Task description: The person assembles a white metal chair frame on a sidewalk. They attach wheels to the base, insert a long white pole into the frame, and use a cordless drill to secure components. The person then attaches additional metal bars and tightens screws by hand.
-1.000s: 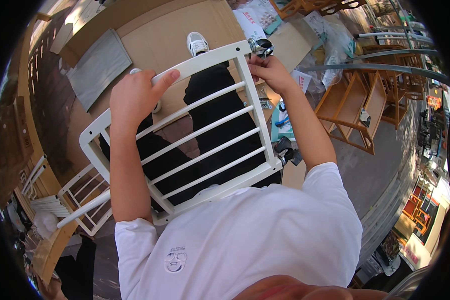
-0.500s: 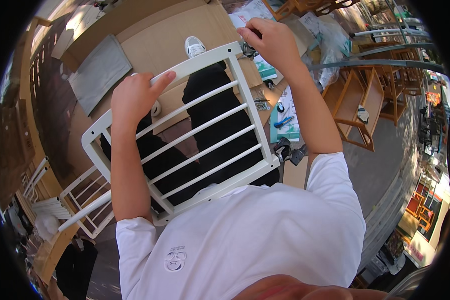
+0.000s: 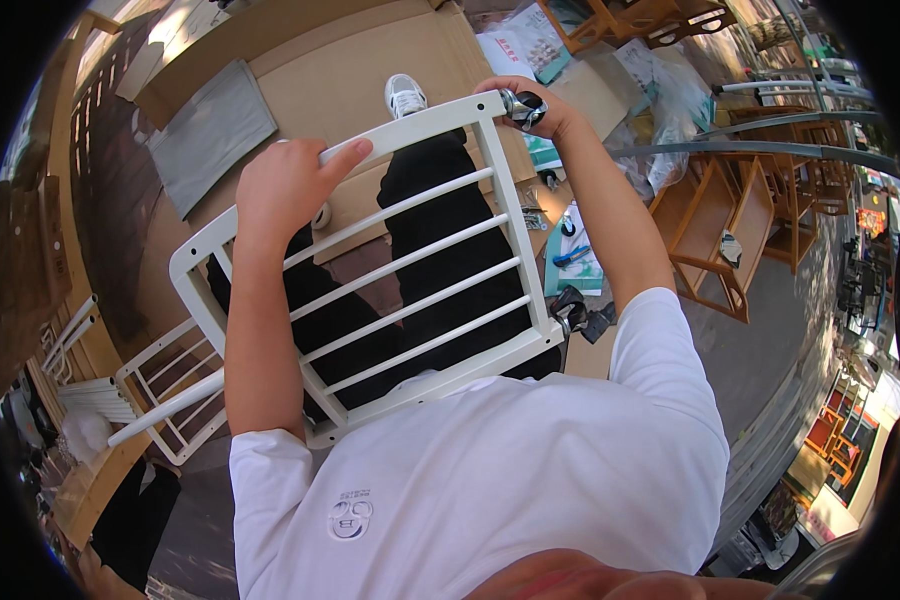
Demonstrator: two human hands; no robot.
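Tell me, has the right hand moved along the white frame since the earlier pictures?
Yes. The right hand went from below the white frame's far corner up onto it, where the caster sits.

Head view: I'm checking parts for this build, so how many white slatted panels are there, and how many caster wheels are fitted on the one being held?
White slatted panels: 2 (held panel, floor panel)
Caster wheels on the held panel: 2 (far caster in the right hand, near caster)
Total: 4
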